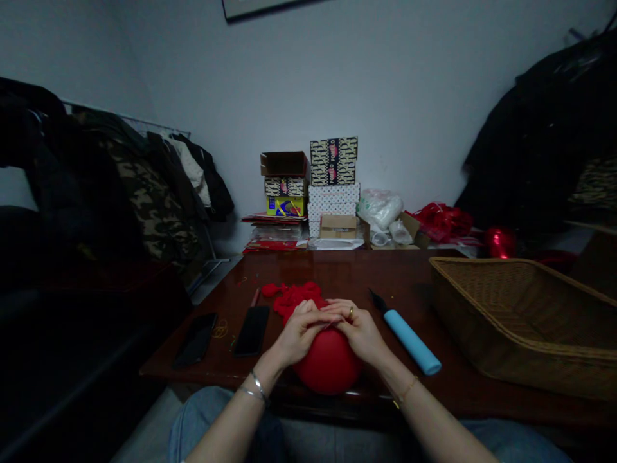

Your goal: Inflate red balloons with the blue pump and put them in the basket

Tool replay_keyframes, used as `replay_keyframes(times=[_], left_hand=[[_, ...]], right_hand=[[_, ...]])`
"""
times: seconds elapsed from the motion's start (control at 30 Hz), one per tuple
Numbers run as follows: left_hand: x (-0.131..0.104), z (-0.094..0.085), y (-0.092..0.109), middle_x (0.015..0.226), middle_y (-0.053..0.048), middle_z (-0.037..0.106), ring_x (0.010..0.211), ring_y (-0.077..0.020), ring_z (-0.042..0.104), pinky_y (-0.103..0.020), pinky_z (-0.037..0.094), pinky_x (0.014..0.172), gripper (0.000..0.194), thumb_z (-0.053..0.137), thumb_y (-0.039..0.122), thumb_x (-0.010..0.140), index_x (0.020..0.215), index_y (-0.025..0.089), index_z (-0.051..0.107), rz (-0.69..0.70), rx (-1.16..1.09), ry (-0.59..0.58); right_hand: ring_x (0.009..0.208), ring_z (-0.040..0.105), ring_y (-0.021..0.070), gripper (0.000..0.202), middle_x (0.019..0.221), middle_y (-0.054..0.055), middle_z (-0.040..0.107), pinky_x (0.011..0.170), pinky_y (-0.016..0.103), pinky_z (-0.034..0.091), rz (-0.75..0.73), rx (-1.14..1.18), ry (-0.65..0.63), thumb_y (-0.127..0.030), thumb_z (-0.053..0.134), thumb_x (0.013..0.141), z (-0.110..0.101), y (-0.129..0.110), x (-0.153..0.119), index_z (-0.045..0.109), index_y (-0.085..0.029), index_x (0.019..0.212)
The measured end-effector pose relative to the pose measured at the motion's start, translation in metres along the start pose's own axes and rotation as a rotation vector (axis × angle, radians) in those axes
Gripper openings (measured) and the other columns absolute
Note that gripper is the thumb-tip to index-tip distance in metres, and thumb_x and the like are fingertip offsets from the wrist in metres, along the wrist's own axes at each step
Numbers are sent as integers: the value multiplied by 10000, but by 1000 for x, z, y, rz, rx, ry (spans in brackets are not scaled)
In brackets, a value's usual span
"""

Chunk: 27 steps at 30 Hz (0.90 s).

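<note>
A round, inflated red balloon [328, 366] rests at the front edge of the dark wooden table [366, 270]. On its top my left hand [303, 331] and my right hand [359, 328] meet, fingers bent and pinched together. They grip the balloon near its upper end; the neck itself is hidden by the fingers. Just behind my hands lies a heap of limp red balloons [296, 297]. A light blue hand pump [412, 342] with a black nozzle lies to the right of my right hand.
Two dark phones, one nearer [252, 331] and one at the left edge [195, 339], lie left of my hands with thin rubber bands [220, 329]. A large wicker basket [525, 321] takes up the right side. Stacked boxes [333, 193] stand beyond the table.
</note>
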State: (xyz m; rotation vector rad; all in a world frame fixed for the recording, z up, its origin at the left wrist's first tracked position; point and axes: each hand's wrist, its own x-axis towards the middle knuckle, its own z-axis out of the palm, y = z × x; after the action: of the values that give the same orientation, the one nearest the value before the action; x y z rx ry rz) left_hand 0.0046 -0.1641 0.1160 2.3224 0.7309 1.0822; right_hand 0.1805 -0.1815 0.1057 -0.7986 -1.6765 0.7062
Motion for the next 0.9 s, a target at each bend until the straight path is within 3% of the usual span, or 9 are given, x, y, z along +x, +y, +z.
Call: replay_keyframes(times=[0.17, 0.43, 0.7, 0.9], left_hand=[[-2, 3, -2, 786, -31, 497, 795, -162, 472, -298, 379, 756, 248, 475, 265, 901, 998, 257, 703, 3, -66, 34], [1, -4, 5, 821, -41, 502, 819, -165, 481, -299, 398, 771, 267, 438, 253, 913, 993, 235, 692, -22, -139, -40], [1, -2, 3, 807, -31, 550, 812, -162, 513, -300, 394, 783, 166, 508, 161, 856, 807, 189, 664, -60, -173, 103], [-1, 1, 4, 792, -34, 545, 790, -157, 523, -292, 404, 766, 227, 479, 161, 859, 728, 186, 663, -100, -123, 225]], right_hand=[[1036, 563, 214, 179, 946, 30, 702, 965, 420, 385, 1, 27, 80, -401, 585, 822, 3, 5, -6, 715, -298, 891], [1046, 569, 222, 182, 953, 25, 708, 944, 416, 410, 34, 96, 82, -417, 635, 780, 3, 6, -4, 719, -306, 897], [1040, 565, 221, 131, 913, 25, 710, 951, 437, 397, 46, 65, 168, -368, 620, 800, 8, 4, -6, 721, -305, 855], [1063, 530, 208, 121, 943, 31, 680, 967, 423, 372, 21, -6, 170, -327, 592, 821, 6, -4, -9, 701, -283, 849]])
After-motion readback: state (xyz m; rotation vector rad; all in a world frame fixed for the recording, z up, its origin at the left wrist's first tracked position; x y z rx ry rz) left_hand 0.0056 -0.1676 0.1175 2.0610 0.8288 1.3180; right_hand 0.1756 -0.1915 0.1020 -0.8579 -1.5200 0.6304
